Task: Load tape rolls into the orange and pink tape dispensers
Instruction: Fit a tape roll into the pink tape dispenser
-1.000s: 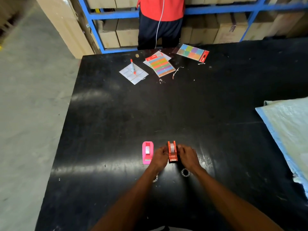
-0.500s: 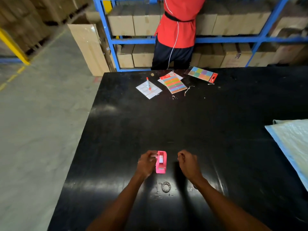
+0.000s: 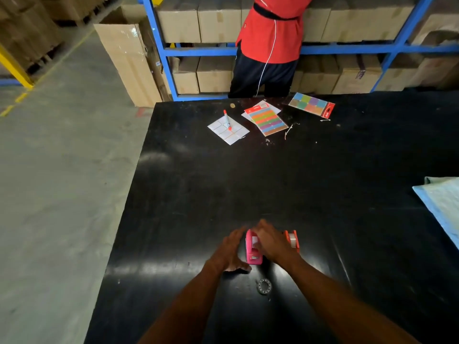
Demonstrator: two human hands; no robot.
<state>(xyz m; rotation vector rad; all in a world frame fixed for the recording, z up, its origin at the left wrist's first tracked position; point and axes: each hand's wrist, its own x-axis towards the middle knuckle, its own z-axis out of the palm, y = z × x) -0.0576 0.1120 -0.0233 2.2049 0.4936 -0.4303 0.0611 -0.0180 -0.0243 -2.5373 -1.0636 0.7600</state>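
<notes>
The pink tape dispenser (image 3: 252, 249) stands on the black table (image 3: 248, 182) near its front edge, a pale tape roll showing in its top. My left hand (image 3: 229, 252) presses against its left side. My right hand (image 3: 269, 240) lies over its right side and top, fingers on the roll. Just right of that hand stands the orange tape dispenser (image 3: 292, 240), partly hidden, with a clear roll seated in it. A small clear tape roll (image 3: 264, 286) lies flat on the table in front of the pink dispenser.
At the far edge lie a white label sheet with a red pen (image 3: 228, 129) and two packs of coloured sticky notes (image 3: 269, 120). A person in a red top (image 3: 270, 40) stands there before blue shelving with cardboard boxes. A pale blue sheet (image 3: 442, 207) covers the right edge.
My hands left the orange dispenser, which now stands to the right. The pink dispenser came to the middle, and both hands have closed in on it. The camera tilted up.
</notes>
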